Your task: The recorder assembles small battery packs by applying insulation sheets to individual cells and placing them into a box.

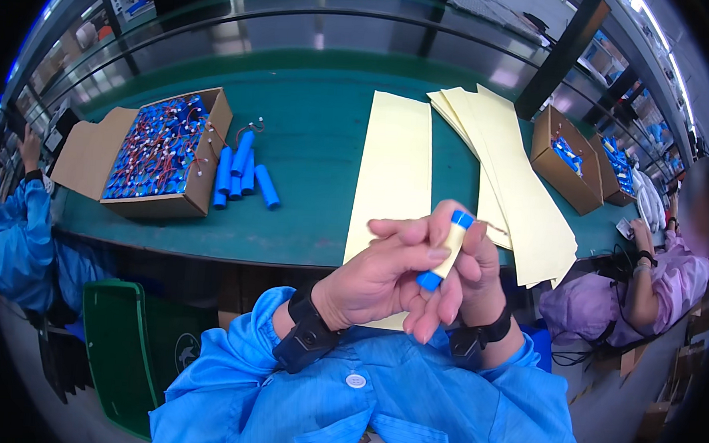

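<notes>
Both my hands meet in front of my chest around a blue cylindrical battery pack [427, 280] with a short wire at its upper end. A pale yellow paper label [452, 252] wraps its middle, leaving both blue ends bare. My left hand [392, 264] presses its thumb against the label. Fingers of my right hand [480, 280] close on the pack from the other side. Under and beyond my hands lies a long pale yellow sheet [394, 159]. Several loose blue battery packs [266, 186] lie to the left, beside an open cardboard box [163, 205] full of wired packs.
More yellow sheets [516, 190] fan out at the right. Two cardboard boxes [565, 180] with blue packs stand farther right on the green table [298, 218]. Below the table's left edge is a green bin [115, 345]. Co-workers sit at both sides, in blue and pink sleeves.
</notes>
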`<move>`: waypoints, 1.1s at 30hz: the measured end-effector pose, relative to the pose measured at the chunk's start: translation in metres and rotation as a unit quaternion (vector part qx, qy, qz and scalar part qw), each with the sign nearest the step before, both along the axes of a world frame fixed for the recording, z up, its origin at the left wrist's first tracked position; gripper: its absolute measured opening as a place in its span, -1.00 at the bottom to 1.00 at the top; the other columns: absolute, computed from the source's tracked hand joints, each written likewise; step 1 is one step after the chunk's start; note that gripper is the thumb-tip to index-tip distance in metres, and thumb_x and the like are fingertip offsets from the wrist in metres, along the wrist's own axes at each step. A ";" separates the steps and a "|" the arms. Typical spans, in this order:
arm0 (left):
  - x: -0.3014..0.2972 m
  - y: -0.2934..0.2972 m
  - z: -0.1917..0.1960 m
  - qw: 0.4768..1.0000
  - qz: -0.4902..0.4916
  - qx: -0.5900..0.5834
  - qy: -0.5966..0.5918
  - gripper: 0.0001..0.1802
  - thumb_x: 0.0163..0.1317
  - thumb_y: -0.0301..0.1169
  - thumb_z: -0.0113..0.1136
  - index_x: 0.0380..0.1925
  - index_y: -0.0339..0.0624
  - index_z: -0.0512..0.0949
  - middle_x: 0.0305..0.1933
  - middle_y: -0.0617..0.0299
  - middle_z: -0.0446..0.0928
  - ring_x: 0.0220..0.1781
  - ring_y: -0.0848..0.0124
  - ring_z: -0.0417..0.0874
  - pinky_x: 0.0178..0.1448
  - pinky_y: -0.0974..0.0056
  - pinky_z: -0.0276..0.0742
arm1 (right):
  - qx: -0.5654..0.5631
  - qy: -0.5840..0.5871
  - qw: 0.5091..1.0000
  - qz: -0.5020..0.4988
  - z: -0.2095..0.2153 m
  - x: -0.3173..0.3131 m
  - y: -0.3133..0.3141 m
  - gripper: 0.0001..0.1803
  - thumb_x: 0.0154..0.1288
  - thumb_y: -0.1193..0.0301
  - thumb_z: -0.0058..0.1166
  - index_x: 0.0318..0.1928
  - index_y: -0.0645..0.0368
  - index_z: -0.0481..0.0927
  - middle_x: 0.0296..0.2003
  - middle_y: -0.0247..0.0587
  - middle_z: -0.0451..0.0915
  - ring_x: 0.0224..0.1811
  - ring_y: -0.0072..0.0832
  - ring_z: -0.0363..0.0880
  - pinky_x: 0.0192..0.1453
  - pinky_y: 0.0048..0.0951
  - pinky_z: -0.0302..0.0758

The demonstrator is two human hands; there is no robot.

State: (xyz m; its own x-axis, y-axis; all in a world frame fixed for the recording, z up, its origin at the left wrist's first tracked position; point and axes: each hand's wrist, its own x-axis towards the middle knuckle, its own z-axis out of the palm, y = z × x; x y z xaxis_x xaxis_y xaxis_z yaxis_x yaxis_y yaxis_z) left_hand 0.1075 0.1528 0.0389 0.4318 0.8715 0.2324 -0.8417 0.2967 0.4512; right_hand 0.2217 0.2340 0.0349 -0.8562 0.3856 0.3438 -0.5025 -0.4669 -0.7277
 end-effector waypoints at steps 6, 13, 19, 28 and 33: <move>-0.032 -0.021 0.000 0.822 0.311 -0.037 0.475 -0.71 0.33 -0.33 -0.05 -0.07 -0.32 0.39 -0.43 0.02 0.57 -0.57 0.34 0.61 -0.53 0.39 0.47 | 0.259 -0.249 0.837 -0.413 0.039 0.047 0.092 -0.63 0.43 0.22 -0.21 0.00 0.25 0.45 -0.51 -0.43 0.37 -0.55 -0.72 0.31 -0.44 -0.65 0.33; -0.103 -0.038 -0.030 0.180 0.494 -0.120 0.842 -0.73 0.21 -0.27 0.13 -0.42 -0.29 0.42 -0.49 0.05 0.53 -0.43 0.08 0.58 -0.34 0.05 0.46 | 0.529 -0.546 0.185 -0.623 -0.011 0.211 0.359 -0.73 0.26 0.46 -0.20 -0.17 0.45 0.44 -0.30 0.31 0.51 -0.18 0.16 0.51 -0.11 -0.03 0.45; -0.110 -0.018 -0.032 0.137 0.402 -0.151 0.893 -0.66 0.09 -0.16 0.19 -0.49 -0.25 0.46 -0.39 -0.03 0.57 -0.32 0.01 0.61 -0.19 0.01 0.53 | 0.469 -0.702 0.159 -0.512 0.015 0.171 0.283 -0.68 0.29 0.35 -0.15 0.00 0.15 0.51 -0.04 0.00 0.53 0.01 0.01 0.49 0.08 -0.17 0.42; -0.096 -0.024 0.002 0.788 0.448 -0.148 0.396 -0.79 0.33 -0.31 -0.01 -0.28 -0.26 0.44 -0.32 0.13 0.57 -0.38 0.42 0.62 -0.30 0.42 0.55 | 0.593 -0.420 0.641 -0.245 0.023 0.017 0.116 -0.67 0.09 0.50 0.16 -0.07 0.21 0.57 -0.21 -0.14 0.61 -0.23 -0.48 0.58 -0.11 -0.46 0.51; -0.082 0.014 0.004 0.881 0.364 -0.125 0.275 -0.72 0.33 -0.35 -0.02 -0.13 -0.38 0.43 -0.21 0.06 0.58 -0.20 0.38 0.63 -0.09 0.37 0.55 | 0.612 -0.478 0.576 -0.256 -0.006 -0.026 0.117 -0.69 0.00 0.45 0.23 -0.19 0.26 0.60 -0.30 -0.09 0.53 -0.29 -0.32 0.53 -0.13 -0.41 0.46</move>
